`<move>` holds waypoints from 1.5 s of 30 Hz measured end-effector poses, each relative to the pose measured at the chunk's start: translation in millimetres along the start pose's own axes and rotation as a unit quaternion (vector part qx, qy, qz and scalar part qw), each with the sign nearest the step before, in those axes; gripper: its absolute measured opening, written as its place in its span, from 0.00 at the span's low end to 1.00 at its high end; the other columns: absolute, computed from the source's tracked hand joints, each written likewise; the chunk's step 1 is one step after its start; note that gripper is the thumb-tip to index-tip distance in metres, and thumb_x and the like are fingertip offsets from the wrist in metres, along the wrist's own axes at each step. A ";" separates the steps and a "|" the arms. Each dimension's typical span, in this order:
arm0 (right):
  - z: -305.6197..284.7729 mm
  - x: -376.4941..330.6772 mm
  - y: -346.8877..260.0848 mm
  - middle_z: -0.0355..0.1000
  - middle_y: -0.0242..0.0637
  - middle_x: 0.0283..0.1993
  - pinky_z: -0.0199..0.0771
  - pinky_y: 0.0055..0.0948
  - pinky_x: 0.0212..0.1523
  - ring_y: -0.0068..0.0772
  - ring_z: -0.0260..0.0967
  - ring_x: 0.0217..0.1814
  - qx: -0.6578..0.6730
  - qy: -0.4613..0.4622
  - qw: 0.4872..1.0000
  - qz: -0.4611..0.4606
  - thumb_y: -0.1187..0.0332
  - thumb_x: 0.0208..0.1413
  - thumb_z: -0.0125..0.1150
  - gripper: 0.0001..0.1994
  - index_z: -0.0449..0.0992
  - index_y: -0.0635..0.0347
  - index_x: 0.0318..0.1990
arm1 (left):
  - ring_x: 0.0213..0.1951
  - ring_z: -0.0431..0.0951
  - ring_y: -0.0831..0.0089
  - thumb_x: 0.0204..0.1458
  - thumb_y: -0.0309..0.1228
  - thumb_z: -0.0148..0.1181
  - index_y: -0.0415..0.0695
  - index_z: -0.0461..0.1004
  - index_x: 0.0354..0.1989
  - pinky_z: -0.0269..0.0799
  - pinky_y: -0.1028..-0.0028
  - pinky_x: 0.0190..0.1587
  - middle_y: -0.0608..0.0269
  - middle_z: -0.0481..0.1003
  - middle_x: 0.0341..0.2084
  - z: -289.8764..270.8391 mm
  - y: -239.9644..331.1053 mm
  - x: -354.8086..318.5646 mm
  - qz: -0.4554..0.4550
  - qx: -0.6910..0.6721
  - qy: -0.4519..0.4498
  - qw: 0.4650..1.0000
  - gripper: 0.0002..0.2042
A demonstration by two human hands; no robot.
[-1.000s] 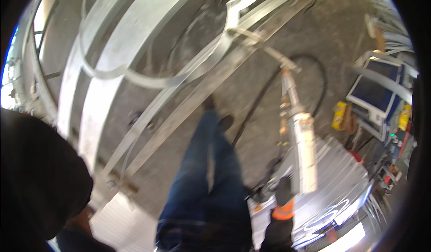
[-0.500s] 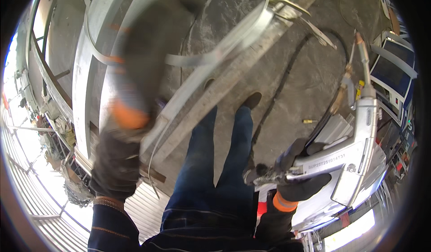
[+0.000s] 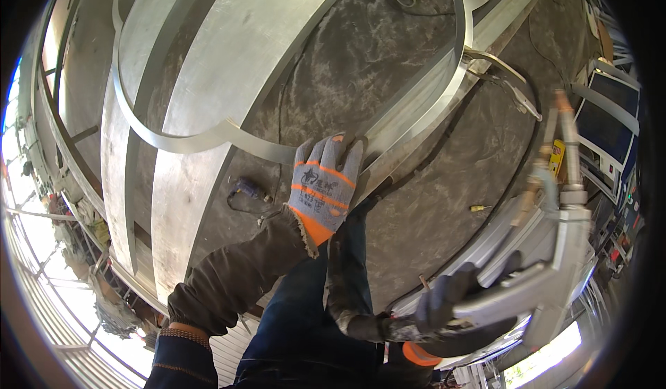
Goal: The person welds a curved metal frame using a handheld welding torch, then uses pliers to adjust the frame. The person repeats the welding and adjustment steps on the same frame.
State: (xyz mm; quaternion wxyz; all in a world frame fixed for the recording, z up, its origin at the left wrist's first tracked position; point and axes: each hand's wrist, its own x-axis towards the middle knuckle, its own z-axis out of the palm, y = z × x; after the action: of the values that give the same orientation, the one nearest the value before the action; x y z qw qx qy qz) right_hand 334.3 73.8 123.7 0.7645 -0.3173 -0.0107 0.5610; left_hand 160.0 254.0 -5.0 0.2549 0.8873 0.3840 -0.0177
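Silver metal makes the thin scalloped strip [image 3: 263, 146], which lies across the middle of the view, over two broad curved silver plates [image 3: 229, 56] on its left and near a long straight metal bar [image 3: 510, 14] on its right. Its long axis runs from side to side in waves, dipping toward the person in the middle and rising away at both ends.

Of the two hands, the left hand [image 3: 320, 191], in a grey glove with orange bands, is clearly the nearer one. It reaches straight forward and covers the strip at the low part of the curve, with its fingers bent a little and only slightly apart. Whether they pinch the strip or only rest on it, I cannot tell.

The right hand [image 3: 444, 306], somewhat blurred, is wrapped around the handle of a silver gun-shaped metal tool [image 3: 570, 243]. This tool is to the right of the strip and well apart from it. Its copper-coloured nozzle [image 3: 563, 105] points forward, away from the person, so it runs beside the strip and not toward it. Between nozzle and strip are metal locking pliers [image 3: 520, 100], near the strip's right part.
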 end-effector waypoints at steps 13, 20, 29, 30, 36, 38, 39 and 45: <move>-10.9 -50.3 98.7 0.72 0.58 0.38 0.70 0.37 0.18 0.38 0.70 0.20 0.036 0.162 0.981 0.098 0.32 0.67 0.41 0.37 0.53 0.37 0.77 | 0.57 0.76 0.52 0.54 0.31 0.58 0.37 0.73 0.60 0.71 0.54 0.60 0.42 0.72 0.56 -4.3 -4.5 4.7 0.020 -0.087 -0.007 0.996 0.24; -19.9 -68.4 106.5 0.71 0.57 0.31 0.69 0.34 0.16 0.35 0.67 0.16 -0.008 0.145 0.982 0.119 0.29 0.65 0.44 0.39 0.54 0.37 0.76 | 0.53 0.79 0.54 0.57 0.23 0.57 0.36 0.70 0.63 0.76 0.63 0.57 0.46 0.73 0.56 -14.2 -20.6 8.5 0.034 -0.135 -0.027 0.990 0.23; -20.5 -70.3 108.7 0.68 0.55 0.26 0.66 0.32 0.16 0.35 0.64 0.15 -0.012 0.148 0.981 0.124 0.26 0.62 0.43 0.41 0.56 0.40 0.74 | 0.56 0.78 0.54 0.55 0.20 0.59 0.37 0.73 0.61 0.76 0.64 0.58 0.49 0.75 0.55 0.1 -28.1 3.5 -0.055 -0.248 -0.013 0.967 0.23; -20.3 -70.0 109.1 0.68 0.54 0.26 0.66 0.32 0.16 0.35 0.64 0.15 0.004 0.140 0.982 0.126 0.25 0.62 0.44 0.41 0.57 0.43 0.72 | 0.56 0.78 0.53 0.54 0.20 0.60 0.38 0.74 0.60 0.76 0.63 0.58 0.49 0.76 0.55 1.3 -26.8 2.6 -0.083 -0.266 -0.022 0.960 0.22; -39.5 -73.1 110.5 0.67 0.50 0.23 0.63 0.32 0.16 0.33 0.61 0.14 0.122 0.071 0.974 0.175 0.22 0.57 0.45 0.46 0.63 0.59 0.61 | 0.55 0.77 0.51 0.47 0.24 0.62 0.40 0.78 0.54 0.74 0.58 0.57 0.50 0.76 0.54 -2.3 -21.9 3.0 0.057 -0.079 0.061 0.993 0.22; -53.6 -72.3 112.0 0.67 0.48 0.23 0.61 0.32 0.16 0.33 0.60 0.13 0.179 0.026 0.961 0.207 0.21 0.56 0.46 0.48 0.65 0.65 0.57 | 0.55 0.77 0.53 0.48 0.27 0.61 0.44 0.79 0.55 0.71 0.55 0.59 0.51 0.76 0.54 -2.7 -17.1 2.6 0.061 -0.070 0.070 0.993 0.22; -60.7 -71.3 112.9 0.67 0.48 0.22 0.61 0.32 0.16 0.32 0.60 0.13 0.241 -0.029 0.936 0.253 0.20 0.55 0.46 0.49 0.66 0.68 0.55 | 0.55 0.77 0.55 0.48 0.28 0.61 0.46 0.79 0.55 0.70 0.53 0.59 0.51 0.75 0.54 -2.2 -14.0 2.4 0.061 -0.062 0.071 0.994 0.22; -63.3 -73.5 112.4 0.66 0.48 0.22 0.60 0.32 0.16 0.32 0.59 0.14 0.216 0.010 0.948 0.234 0.19 0.53 0.45 0.50 0.68 0.66 0.55 | 0.55 0.76 0.56 0.48 0.29 0.63 0.53 0.82 0.52 0.68 0.54 0.60 0.57 0.76 0.51 8.0 0.0 10.6 -0.011 -0.084 0.105 0.991 0.20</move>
State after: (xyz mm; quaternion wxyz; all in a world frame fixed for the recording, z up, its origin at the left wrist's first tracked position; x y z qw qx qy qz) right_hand 235.0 -0.6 42.3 0.6616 -0.1440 0.1930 0.7101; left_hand 168.9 257.4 -14.4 0.2866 0.8552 0.4190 0.1052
